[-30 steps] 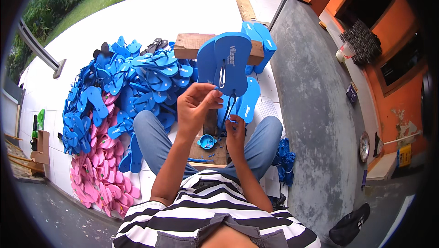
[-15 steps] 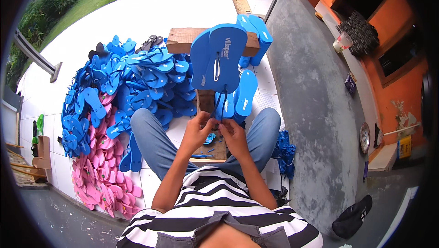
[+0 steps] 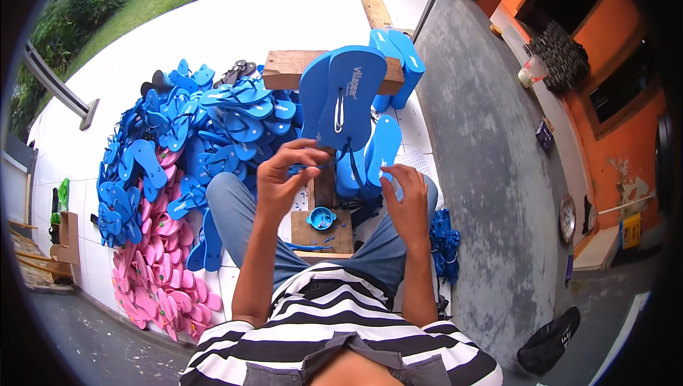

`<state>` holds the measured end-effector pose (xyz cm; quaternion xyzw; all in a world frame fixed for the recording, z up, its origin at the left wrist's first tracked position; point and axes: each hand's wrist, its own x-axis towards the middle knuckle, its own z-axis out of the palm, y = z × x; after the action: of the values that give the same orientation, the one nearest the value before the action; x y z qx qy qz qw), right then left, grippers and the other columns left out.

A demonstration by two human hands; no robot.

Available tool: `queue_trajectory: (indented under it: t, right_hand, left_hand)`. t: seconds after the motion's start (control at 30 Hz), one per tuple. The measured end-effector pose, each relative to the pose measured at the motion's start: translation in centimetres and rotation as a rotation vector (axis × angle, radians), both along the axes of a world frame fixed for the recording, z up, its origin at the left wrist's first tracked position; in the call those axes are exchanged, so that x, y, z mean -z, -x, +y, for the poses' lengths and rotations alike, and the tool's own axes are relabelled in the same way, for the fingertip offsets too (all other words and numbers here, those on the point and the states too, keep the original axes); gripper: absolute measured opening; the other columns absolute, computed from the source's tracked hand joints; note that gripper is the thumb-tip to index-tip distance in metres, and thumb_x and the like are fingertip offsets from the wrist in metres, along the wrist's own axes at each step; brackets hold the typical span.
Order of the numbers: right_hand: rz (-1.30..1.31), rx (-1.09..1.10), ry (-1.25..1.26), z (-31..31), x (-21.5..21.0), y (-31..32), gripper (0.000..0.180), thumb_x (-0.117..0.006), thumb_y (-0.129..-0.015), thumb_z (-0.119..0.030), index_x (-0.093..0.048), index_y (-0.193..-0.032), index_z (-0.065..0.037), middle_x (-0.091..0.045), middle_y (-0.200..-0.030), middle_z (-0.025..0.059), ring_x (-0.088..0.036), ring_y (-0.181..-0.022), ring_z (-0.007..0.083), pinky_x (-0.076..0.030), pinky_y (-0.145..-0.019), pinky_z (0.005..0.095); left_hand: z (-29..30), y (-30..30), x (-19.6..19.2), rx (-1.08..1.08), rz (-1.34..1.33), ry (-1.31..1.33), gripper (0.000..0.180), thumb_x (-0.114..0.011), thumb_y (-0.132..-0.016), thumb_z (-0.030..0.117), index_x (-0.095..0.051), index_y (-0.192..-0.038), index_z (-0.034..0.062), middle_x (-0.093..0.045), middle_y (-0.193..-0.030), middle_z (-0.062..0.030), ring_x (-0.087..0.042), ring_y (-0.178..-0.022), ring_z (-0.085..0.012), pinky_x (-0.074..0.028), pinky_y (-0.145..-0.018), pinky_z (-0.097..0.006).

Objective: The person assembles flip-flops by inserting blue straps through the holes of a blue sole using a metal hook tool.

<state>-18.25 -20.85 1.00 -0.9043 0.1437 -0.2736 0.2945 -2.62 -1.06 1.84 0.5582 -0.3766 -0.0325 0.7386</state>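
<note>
In front of me a blue flip-flop sole [image 3: 361, 112] stands upright against a wooden crossbar, a white wire loop [image 3: 339, 112] lying along its face. From the sole's lower end hangs a thin dark-blue strap [image 3: 350, 162]. My left hand [image 3: 279, 178] is just left of it, thumb and fingers pinched on a bit of blue strap partly hidden by the fingers. My right hand [image 3: 407, 204] hovers over my right knee, fingers curved and thumb apart, nothing visible in it. Below, a small blue cup [image 3: 321, 218] rests on a wooden board [image 3: 334, 236] among blue scraps.
A large heap of blue flip-flops [image 3: 235, 123] and pink flip-flops [image 3: 167, 258] covers the tiles at left. Stacked blue soles [image 3: 405, 66] stand behind the wooden crossbar [image 3: 284, 69]; more soles [image 3: 383, 147] are nearer. A bundle of blue straps [image 3: 445, 240] lies beside my right knee.
My hands were together at the hanging strap and have moved apart, left hand up and leftward, right hand out to the right. The small cup beneath is now uncovered.
</note>
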Motion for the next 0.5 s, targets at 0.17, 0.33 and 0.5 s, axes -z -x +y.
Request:
queue_trajectory:
  t: [0.17, 0.33, 0.5]
  right_hand:
    - [-0.266, -0.372, -0.677, 2.4, -5.5, -3.3, 0.023, -0.064, -0.096, -0.023, -0.072, -0.109, -0.005, -0.065, -0.113, 0.0125, -0.058, -0.114, 0.0233, -0.046, -0.096, 0.0363]
    - [-0.324, -0.67, -0.902, 1.5, -3.7, -5.0, 0.022, -0.066, -0.096, -0.02, -0.071, -0.107, -0.002, -0.065, -0.113, 0.0111, -0.059, -0.111, 0.0222, -0.045, -0.099, 0.0346]
    - [-0.42, -0.673, -0.999, 2.2, -3.0, -6.9, 0.02, -0.066, -0.096, -0.018, -0.068, -0.104, 0.0, -0.065, -0.111, 0.0103, -0.06, -0.107, 0.0188, -0.045, -0.096, 0.0316]
  left_hand:
    - [-3.7, 1.8, -0.2, 0.44, 0.418, 0.055, 0.013, -0.074, -0.087, 0.008, -0.067, -0.093, -0.0011, -0.068, -0.082, -0.0082, -0.068, -0.074, -0.0155, -0.054, -0.069, -0.027]
    - [-4.1, 1.4, 0.0, 0.53, 0.521, 0.124, 0.014, -0.074, -0.089, 0.013, -0.067, -0.092, 0.0017, -0.066, -0.077, -0.0051, -0.064, -0.068, -0.0126, -0.05, -0.064, -0.024]
    - [-3.7, 0.5, -0.7, 0.415, 0.514, 0.101, 0.015, -0.074, -0.09, 0.014, -0.064, -0.093, 0.0021, -0.066, -0.08, -0.0028, -0.061, -0.071, -0.009, -0.047, -0.067, -0.021]
